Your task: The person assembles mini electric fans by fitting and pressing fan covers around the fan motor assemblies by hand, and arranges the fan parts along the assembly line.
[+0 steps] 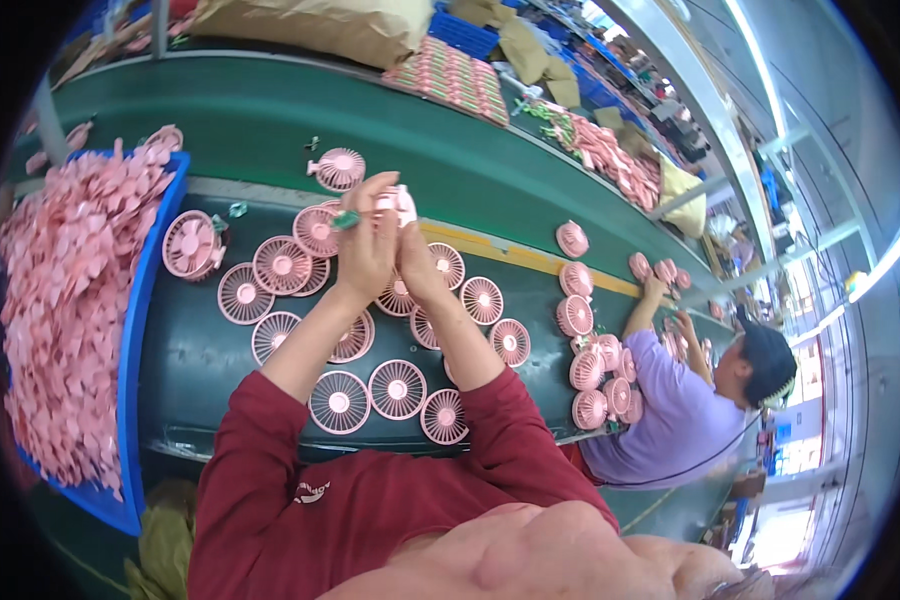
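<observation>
- Gripping a pale pink plastic part [397, 205] between them, the left hand [363, 255] and the right hand [422, 268] meet above the table [195, 375], toward its far edge; both are closed on the part, which their fingers partly cover.
- Showing at the left hand's fingers is a small green piece [346, 219]; whether that hand holds it, I cannot tell.
- Lying under and around the forearms are round pink grilles [340, 402], some overlapping; the nearest ones sit close to the table's near edge.
- Resting near the table's far left corner is a pink fan housing [185, 245]; a blue bin [130, 400] full of pink blades [75, 300] stands along the left end.
- Running past the far edge is a green belt [470, 165], with a pink fan [341, 170] on it, just beyond the hands.
- Standing farther right along the near edge, a co-worker [680, 420] in a purple top reaches over the table; pink fan bodies [587, 370] are clustered just beside that person.
</observation>
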Available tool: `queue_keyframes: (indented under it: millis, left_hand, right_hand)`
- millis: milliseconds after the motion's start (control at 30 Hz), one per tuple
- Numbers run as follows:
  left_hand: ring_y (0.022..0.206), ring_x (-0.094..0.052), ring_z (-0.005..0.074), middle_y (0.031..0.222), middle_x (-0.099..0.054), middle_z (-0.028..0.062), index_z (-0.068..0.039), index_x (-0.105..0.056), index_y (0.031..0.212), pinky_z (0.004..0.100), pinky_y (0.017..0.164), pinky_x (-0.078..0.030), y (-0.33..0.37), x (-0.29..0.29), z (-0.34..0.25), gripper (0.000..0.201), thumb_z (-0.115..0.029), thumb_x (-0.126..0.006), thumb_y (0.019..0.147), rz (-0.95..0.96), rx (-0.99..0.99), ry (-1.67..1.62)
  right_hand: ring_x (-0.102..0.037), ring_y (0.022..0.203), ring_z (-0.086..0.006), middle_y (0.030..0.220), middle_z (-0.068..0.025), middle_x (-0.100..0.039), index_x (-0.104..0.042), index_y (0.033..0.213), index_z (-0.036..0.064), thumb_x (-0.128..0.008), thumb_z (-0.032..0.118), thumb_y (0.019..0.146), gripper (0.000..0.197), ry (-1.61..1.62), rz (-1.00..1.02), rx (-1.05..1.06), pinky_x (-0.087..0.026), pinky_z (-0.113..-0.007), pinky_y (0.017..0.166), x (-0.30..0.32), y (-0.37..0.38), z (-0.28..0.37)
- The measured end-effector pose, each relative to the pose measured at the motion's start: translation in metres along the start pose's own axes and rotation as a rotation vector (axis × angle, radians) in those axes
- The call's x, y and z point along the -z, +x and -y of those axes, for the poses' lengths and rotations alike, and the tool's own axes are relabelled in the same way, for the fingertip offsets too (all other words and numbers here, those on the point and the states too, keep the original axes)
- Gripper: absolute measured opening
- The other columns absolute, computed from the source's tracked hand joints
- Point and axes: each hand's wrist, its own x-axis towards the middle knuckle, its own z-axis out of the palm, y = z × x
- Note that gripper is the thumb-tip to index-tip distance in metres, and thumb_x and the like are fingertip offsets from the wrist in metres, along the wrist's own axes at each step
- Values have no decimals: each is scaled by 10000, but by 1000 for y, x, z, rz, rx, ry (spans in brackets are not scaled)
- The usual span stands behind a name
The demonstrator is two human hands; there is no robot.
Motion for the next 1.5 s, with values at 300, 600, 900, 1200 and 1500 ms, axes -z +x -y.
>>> queue_keyframes:
  millis: [300,600,900,1200,1500]
  left_hand:
    - [1145,-526,197,1282,-525,130,-10,-454,1306,314,988,-402,-6,-8,-7,372,-263,-318,1070,0,234,-327]
    - [1124,-532,302,1252,-557,161,-11,-514,1242,405,1001,-389,-5,-7,-2,312,-202,-456,1001,-48,164,-306]
    - [1108,-535,307,1192,-581,174,-4,-542,1197,411,981,-394,-11,-8,26,292,-173,-511,961,-49,108,-43]
    - [1302,-380,440,1407,-423,256,0,-463,1342,486,1096,-317,16,-43,70,610,-283,-681,847,565,107,473]
    - [1293,-423,386,1412,-447,186,-114,-346,1467,538,1045,-372,60,-61,142,954,-486,-790,709,705,282,853]
  right_hand:
    - [-458,1283,-333,1427,-229,-378,-117,1512,18,-301,758,898,979,-337,-22,344,-371,-399,1060,-8,3,17]
    - [-396,1323,-250,1438,-157,-374,-176,1511,50,-298,640,978,805,-141,-89,290,-318,-364,1094,-22,2,18]
    - [-468,1227,-188,1303,-104,-490,-425,1383,48,-329,456,1038,542,209,-66,16,-370,-323,1036,-20,15,14]
    - [-644,977,-283,1093,-205,-634,-491,1286,-29,-657,405,897,605,-886,-838,182,-523,-420,825,206,35,-23]
    - [-424,1302,-386,1399,-213,-470,-472,1382,99,-816,396,704,817,-1064,-20,-83,-357,-467,1077,121,-60,1]
